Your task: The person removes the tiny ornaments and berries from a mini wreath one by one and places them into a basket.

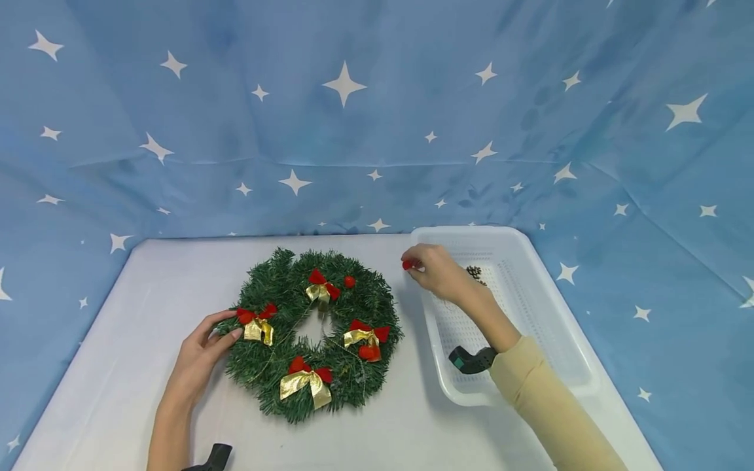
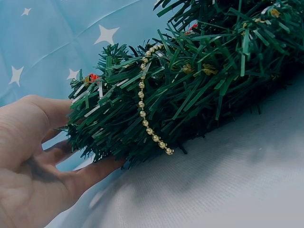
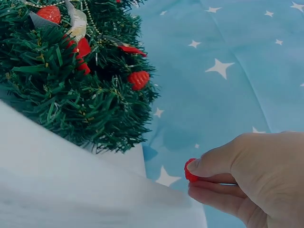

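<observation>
A green wreath (image 1: 253, 366) lies flat, decked with red-and-gold bows (image 1: 306, 383), red berry ornaments (image 1: 349, 282) and a gold bead string (image 2: 141, 95). My left hand (image 1: 200, 353) grips its left edge, thumb and fingers around the greenery beside a bow (image 1: 257, 325). Between the thumb and fingertips of my right hand (image 1: 438, 269) is a small red berry ornament (image 3: 191, 171), mostly covered by the fingers. This hand is above the left rim of a white plastic basket (image 1: 432, 353), to the right of the wreath.
Pine cones (image 1: 474, 271) lie in the basket, partly behind the right hand. The white table (image 1: 135, 294) meets a blue star-printed cloth (image 1: 377, 118) at the back and sides. Each wrist carries a black camera mount (image 1: 471, 360).
</observation>
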Action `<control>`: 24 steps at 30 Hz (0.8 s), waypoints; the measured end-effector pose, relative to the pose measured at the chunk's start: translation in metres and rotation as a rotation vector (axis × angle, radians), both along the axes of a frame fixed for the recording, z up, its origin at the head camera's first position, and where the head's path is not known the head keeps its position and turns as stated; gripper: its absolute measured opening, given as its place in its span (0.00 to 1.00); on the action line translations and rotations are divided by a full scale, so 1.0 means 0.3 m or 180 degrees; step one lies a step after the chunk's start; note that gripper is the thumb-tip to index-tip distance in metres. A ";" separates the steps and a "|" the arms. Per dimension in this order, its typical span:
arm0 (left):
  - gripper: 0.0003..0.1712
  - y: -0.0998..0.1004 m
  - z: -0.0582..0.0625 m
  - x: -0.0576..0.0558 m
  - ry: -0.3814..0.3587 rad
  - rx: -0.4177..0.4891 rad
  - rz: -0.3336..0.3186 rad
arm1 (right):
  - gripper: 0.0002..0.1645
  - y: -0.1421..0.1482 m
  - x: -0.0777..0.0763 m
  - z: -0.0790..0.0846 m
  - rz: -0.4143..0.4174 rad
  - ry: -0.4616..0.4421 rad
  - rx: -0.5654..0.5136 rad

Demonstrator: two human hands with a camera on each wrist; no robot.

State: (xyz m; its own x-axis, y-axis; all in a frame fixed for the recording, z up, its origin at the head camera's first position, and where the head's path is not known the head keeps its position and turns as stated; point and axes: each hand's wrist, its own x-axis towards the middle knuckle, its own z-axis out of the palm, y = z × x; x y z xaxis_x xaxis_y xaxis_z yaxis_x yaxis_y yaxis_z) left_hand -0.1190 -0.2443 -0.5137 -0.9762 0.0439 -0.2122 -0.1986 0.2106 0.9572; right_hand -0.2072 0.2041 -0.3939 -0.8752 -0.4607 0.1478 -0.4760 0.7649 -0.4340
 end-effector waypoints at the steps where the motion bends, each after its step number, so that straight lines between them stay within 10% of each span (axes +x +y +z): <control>1: 0.34 -0.002 -0.001 0.002 -0.0012 0.0002 0.0001 | 0.13 0.004 0.002 0.004 0.0003 0.0020 -0.0002; 24: 0.35 -0.002 0.006 0.008 -0.0039 0.0055 -0.0002 | 0.10 0.183 0.038 -0.011 -0.0290 0.0216 0.0039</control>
State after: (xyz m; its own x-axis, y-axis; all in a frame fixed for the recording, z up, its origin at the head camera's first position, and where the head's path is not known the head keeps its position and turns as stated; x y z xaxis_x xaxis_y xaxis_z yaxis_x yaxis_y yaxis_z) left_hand -0.1167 -0.2449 -0.5120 -0.9735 0.0481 -0.2235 -0.2104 0.1942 0.9581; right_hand -0.1957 0.2590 -0.3971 -0.9017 -0.3817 0.2032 -0.4321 0.8114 -0.3935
